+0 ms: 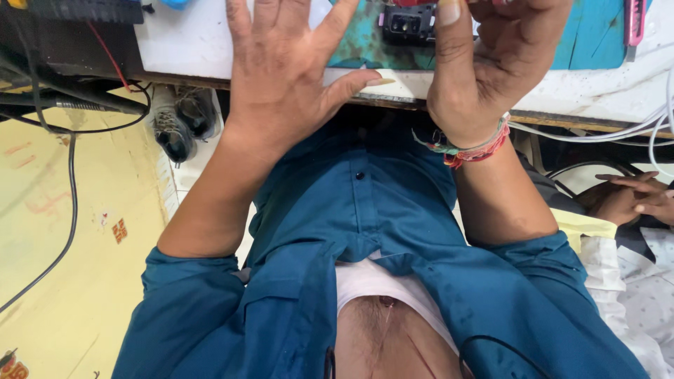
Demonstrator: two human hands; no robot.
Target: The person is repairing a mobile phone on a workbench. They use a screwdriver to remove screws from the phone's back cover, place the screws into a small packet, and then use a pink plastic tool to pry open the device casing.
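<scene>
Premises appear to be a small repair or assembly workshop. Evidence: a worn white workbench (189, 42) with a chipped front edge, carrying a teal cutting mat (590, 35) and a small black electrical component (407, 24). Black cables (70, 182) and a bundle of white wires (632, 130) trail off the bench. A red-handled utility knife (636, 21) lies at the mat's edge.

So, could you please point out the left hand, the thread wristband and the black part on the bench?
left hand (281, 77), head view, back of hand.
thread wristband (474, 149), head view, red strands.
black part (407, 24), head view, front face.
</scene>
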